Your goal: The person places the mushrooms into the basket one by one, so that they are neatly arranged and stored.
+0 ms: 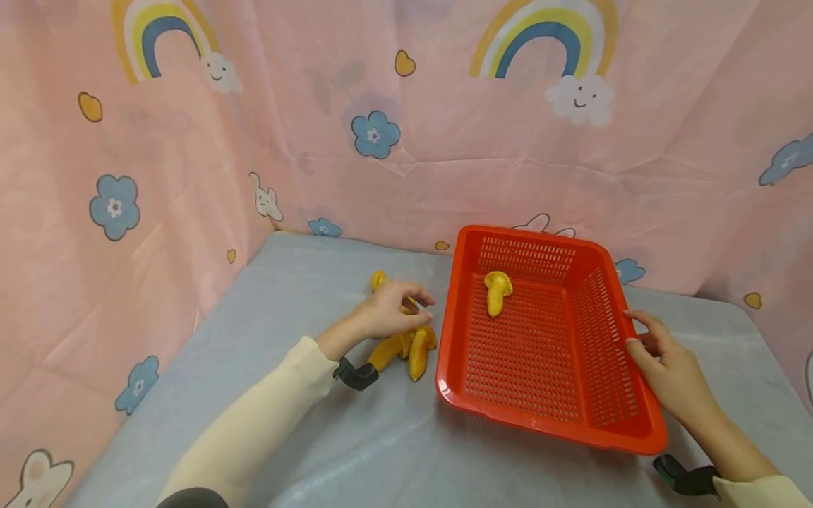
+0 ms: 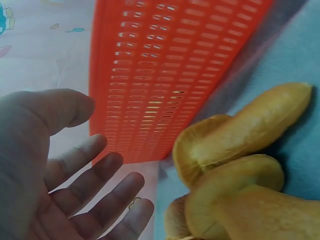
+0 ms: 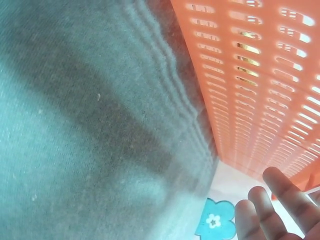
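My left hand [image 1: 392, 310] hovers over a small group of yellow mushrooms left of the red basket [image 1: 449, 331]. Its thumb and fingers are spread and loosely bent, with nothing between them in the left wrist view. Beneath it, one mushroom [image 1: 419, 354] points its stem toward me, and another mushroom [image 1: 389, 350] lies against it. A further mushroom [image 1: 378, 279] pokes out behind the hand, which partly covers the group. Inside the basket lies a single mushroom [image 1: 497, 293], toward the back left. My right hand [image 1: 676, 374] holds the basket's right rim, thumb and forefinger at the edge.
A grey-blue cloth [image 1: 305, 282] covers the table. Behind and to the left hangs a pink printed curtain [image 1: 305, 85], close to the basket's far side. Dark wrist-camera mounts stick out below both wrists, the left mount [image 1: 357, 375] right beside a mushroom stem.
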Demonstrator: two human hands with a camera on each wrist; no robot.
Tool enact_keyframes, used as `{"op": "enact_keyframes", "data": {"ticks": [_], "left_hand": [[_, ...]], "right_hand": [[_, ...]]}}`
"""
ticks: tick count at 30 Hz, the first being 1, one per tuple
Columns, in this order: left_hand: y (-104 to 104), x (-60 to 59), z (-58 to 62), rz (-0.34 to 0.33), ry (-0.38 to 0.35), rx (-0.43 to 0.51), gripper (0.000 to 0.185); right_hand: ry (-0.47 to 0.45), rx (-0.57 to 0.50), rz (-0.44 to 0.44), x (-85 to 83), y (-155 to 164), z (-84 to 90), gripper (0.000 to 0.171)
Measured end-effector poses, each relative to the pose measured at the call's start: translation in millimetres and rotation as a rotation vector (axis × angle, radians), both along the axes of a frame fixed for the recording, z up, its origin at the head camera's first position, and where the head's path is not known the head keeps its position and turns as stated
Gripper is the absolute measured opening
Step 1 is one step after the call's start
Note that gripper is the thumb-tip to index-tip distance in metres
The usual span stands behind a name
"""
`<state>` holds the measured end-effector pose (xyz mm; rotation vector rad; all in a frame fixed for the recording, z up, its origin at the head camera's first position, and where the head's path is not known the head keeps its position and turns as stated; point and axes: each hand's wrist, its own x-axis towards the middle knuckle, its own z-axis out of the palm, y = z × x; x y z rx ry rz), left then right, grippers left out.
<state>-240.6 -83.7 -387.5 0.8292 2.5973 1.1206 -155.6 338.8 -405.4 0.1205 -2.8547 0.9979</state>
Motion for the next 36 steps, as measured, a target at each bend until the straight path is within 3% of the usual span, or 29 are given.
{"op": "enact_keyframes", "data": {"ticks": [9,25,36], "left_hand": [[-2.2,4.9,-10.5,0.012,-0.047,-0.022,0.028],[3.8,2.6,-21.9,0.024,0.022,-0.156,0.024],[5.5,1.4,-27.1,0.022,0.017,-0.158,0.020]], "right_hand": [[0.004,-0.011,0.002,0.1,0.1,1.2,0.051],[0.012,-0.009,0.008,2.0,-0.7,2.0,0.050],[0.012,-0.015,0.018,2.1,-0.8,2.7,0.050]]}}
